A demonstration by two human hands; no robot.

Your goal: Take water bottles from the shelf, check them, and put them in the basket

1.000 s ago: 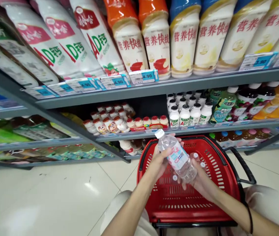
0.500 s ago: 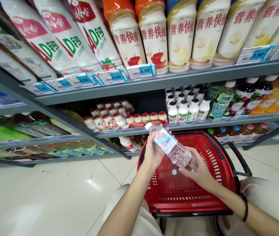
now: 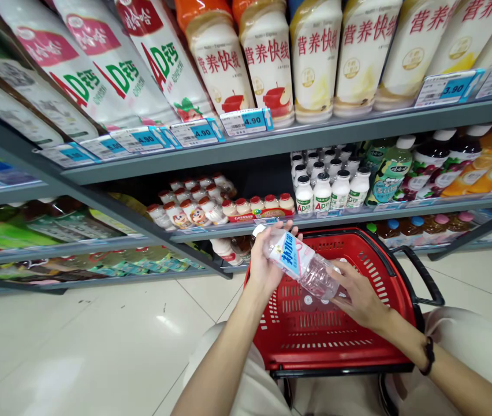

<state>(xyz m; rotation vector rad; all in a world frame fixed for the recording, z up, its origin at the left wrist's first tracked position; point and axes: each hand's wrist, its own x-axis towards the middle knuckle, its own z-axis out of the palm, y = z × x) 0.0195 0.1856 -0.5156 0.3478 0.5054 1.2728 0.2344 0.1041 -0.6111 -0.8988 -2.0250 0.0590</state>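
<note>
A clear plastic drink bottle (image 3: pixel 300 259) with a blue, white and pink label lies tilted between my hands, its white cap to the upper left. My left hand (image 3: pixel 267 260) is closed round the cap end, with the fingertips showing beyond the label. At the base, my right hand (image 3: pixel 361 294) grips the bottle from the right, thumb and fingers on either side. Below both hands stands a red shopping basket (image 3: pixel 336 361) with slotted walls. Several round pale spots show on its floor under the bottle.
A shelf rack (image 3: pixel 211 153) fills the far side, with large drink bottles (image 3: pixel 319 63) on top. Small white bottles (image 3: pixel 321 193) and red-capped bottles (image 3: pixel 198 211) sit on the lower shelf. The basket's black handle (image 3: pixel 421 280) sticks out right. Pale floor tiles (image 3: pixel 99 341) lie left.
The bottle has been turned about its length, so another side of the label with large blue lettering faces me. My right hand has shifted slightly right and rolled over the base.
</note>
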